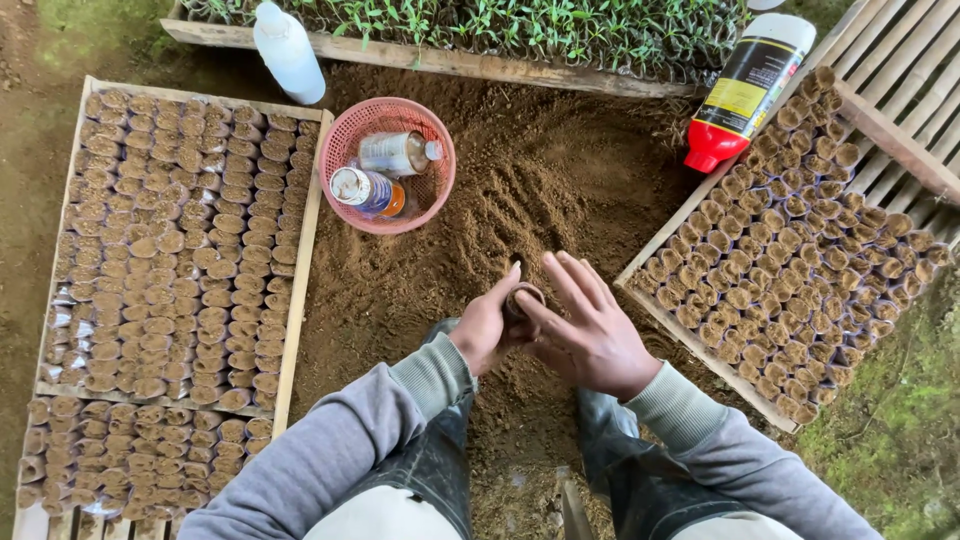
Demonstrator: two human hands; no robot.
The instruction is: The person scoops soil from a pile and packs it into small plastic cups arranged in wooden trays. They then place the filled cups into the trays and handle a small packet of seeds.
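Note:
My left hand [487, 325] grips a small soil-filled seedling pot [524, 297] just above the loose brown soil [520, 180] on the ground. Beside it, my right hand [592, 335] has its fingers spread, and its thumb and fingertips touch the pot's rim. Both arms wear grey sleeves. My knees in dark trousers frame the bottom of the view.
A wooden tray [305, 215] of several filled pots lies at left, another tray [700, 345] at right. A pink basket [392, 112] holds two small bottles. A white bottle [288, 50] and a red-capped bottle [748, 85] lie at the back before green seedlings [520, 25].

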